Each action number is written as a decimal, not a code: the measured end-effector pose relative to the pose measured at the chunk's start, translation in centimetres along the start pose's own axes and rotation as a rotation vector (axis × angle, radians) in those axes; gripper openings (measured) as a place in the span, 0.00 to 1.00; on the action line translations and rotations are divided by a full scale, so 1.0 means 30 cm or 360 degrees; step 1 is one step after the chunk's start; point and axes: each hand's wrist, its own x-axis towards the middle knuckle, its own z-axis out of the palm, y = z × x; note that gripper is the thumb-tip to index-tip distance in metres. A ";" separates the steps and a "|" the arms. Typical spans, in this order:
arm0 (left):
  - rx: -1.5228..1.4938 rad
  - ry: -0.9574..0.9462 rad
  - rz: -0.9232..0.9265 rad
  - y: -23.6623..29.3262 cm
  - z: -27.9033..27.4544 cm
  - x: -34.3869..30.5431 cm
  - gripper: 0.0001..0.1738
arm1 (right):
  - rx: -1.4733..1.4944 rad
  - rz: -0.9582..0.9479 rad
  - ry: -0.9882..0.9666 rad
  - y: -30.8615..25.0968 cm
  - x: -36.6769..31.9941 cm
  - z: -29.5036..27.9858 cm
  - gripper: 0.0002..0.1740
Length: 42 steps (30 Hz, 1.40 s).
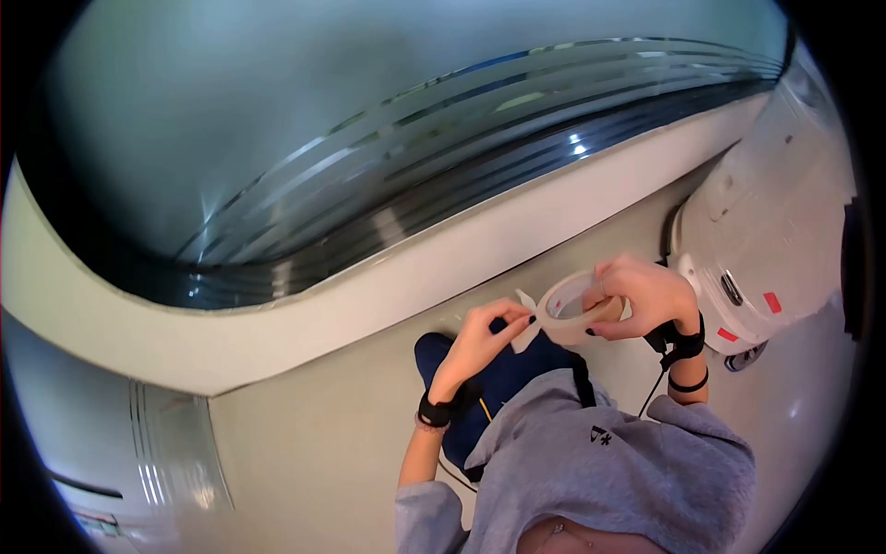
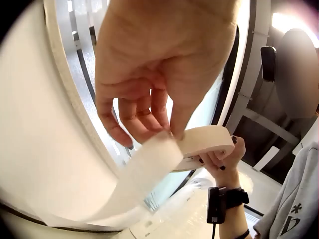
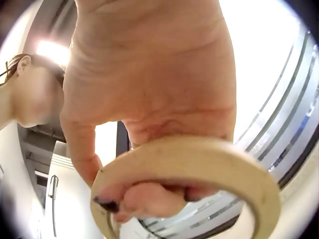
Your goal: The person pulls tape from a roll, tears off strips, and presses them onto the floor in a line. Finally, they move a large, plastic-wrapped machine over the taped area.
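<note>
1. Around the work, we see a pale, bulky object (image 1: 766, 212) with red stickers (image 1: 772, 303) beyond the right hand (image 1: 641, 291), and a glossy panel (image 1: 175, 452) at the lower left.
2. Partly in the way, the right hand covers one side of the tape roll (image 1: 563, 333), its fingers gripping through the ring.
3. The left hand (image 1: 482, 343) pinches the loose strip (image 2: 149, 167) just beside the roll; both hands hold the tape in the air, over the floor (image 1: 305, 434).
4. We find the roll near the floor's far edge, which meets a pale ledge (image 1: 443, 263) under frosted glass (image 1: 277, 102) with clear stripes.
5. Below the hands are a grey top (image 1: 637, 471) and dark blue trousers (image 1: 466, 443).
6. From the left wrist, we see the strip running broad off the roll, and a black device (image 2: 216, 204) strapped to the right wrist.
7. Only the right wrist view shows us the fingers inside the ring up close, and a white cabinet (image 3: 70, 199) with a long handle.
</note>
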 end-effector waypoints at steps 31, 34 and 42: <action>0.0106 -0.0377 -0.0153 0.215 0.126 -0.258 0.05 | 0.1126 -0.0013 -0.0595 -0.052 -0.147 0.334 0.15; -0.0103 -0.0319 0.0073 0.216 0.153 -0.223 0.06 | 0.0770 -0.0055 -0.0396 -0.055 -0.147 0.234 0.14; -0.0142 -0.0144 0.0044 0.099 0.212 -0.102 0.06 | 0.0549 0.0062 -0.0261 0.057 -0.118 0.203 0.06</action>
